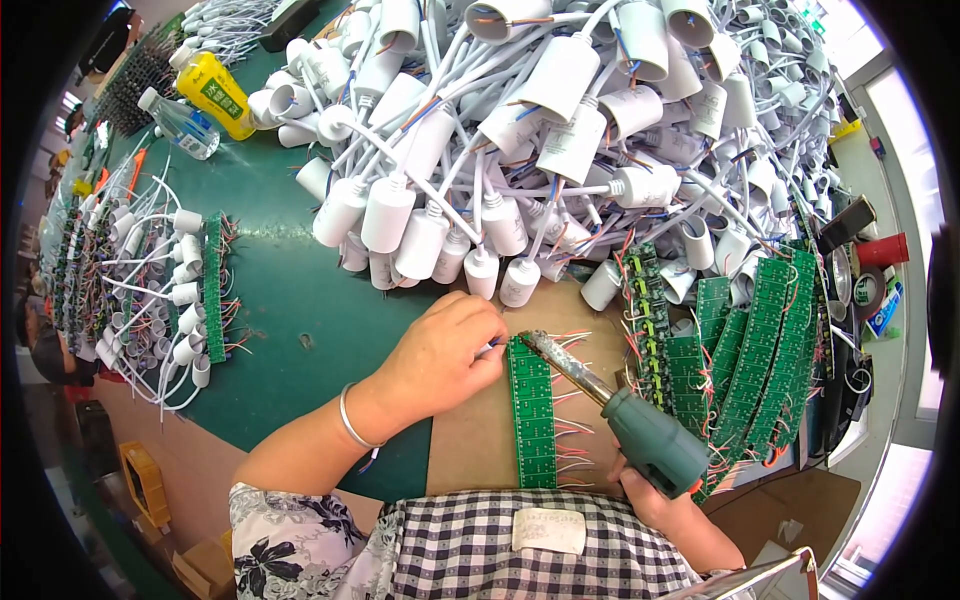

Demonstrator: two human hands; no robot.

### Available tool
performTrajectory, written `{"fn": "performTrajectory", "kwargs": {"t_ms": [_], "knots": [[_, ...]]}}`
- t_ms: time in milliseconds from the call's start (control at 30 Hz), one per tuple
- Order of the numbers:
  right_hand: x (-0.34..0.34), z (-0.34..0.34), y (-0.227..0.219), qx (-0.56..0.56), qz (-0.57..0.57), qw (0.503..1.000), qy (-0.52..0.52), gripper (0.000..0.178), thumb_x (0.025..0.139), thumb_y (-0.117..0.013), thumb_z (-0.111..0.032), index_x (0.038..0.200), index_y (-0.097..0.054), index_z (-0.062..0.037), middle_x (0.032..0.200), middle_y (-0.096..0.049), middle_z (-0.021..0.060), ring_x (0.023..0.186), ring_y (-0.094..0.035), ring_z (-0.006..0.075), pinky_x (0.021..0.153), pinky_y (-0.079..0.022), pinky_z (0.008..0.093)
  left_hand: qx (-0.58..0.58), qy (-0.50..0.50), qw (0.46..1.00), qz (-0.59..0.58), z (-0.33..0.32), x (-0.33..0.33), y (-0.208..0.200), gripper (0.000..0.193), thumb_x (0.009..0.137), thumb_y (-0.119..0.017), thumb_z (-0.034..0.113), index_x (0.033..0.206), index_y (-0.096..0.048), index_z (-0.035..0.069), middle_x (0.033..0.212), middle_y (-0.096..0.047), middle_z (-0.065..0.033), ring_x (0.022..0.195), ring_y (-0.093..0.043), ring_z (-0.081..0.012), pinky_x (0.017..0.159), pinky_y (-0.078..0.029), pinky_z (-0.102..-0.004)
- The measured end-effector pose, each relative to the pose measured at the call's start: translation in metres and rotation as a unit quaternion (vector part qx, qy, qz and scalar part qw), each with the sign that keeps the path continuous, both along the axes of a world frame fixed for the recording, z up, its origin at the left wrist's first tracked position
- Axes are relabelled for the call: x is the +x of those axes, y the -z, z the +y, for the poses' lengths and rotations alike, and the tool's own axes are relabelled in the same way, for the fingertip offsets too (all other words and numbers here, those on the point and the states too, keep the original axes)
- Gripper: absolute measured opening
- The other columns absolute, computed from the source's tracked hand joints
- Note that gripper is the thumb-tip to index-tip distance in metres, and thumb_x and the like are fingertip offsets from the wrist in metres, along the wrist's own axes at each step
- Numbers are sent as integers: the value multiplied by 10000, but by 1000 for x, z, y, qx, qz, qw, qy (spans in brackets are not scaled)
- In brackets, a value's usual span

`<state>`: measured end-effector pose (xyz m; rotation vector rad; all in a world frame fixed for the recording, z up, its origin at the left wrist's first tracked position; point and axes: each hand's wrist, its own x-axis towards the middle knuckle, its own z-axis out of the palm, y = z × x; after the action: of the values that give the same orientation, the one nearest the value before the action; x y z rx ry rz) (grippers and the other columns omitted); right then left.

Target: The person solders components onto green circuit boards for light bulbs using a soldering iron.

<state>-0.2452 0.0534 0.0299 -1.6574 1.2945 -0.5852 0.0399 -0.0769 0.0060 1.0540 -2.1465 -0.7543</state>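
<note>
My left hand (452, 345) is closed in a pinch, with a thin bluish wire (489, 346) just showing at the fingertips; the rest of what it holds is hidden. My right hand (648, 492) grips the green handle of a soldering iron (655, 440). The iron's worn metal tip slants up-left to the top end of a green circuit board strip (532, 420), close to my left fingertips. Red and white wires stick out along the strip's right side. It lies lengthwise on a brown board (470, 455). Below my left wrist hangs a wire end (371, 461).
A large heap of white lamp holders (390, 213) with cables covers the far side. Several green circuit strips (765, 350) stand to the right, near a tape roll (868, 290). On the left are wired holders (185, 293), a yellow bottle (215, 95) and a clear bottle (182, 125).
</note>
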Motion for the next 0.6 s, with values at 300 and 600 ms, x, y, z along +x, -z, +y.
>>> {"fn": "performTrajectory", "kwargs": {"t_ms": [300,600], "knots": [[10,1,-5,61,-21,994,90,280,735,-670,-73,1003,-627,-4,925,-651,123,878,-619,308,846,-465,390,5,11,1000,-3,0,1,0,132,692,-626,22,793,-541,33,803,-551,-103,758,-530,-293,696,-458,-381],[10,-3,-8,50,-66,996,40,410,839,-505,-120,1215,-450,32,758,-585,82,684,-571,158,652,-467,280,3,6,1000,-9,-1,1,1,125,695,-625,24,786,-540,30,799,-549,-107,759,-529,-295,694,-457,-382]]}}
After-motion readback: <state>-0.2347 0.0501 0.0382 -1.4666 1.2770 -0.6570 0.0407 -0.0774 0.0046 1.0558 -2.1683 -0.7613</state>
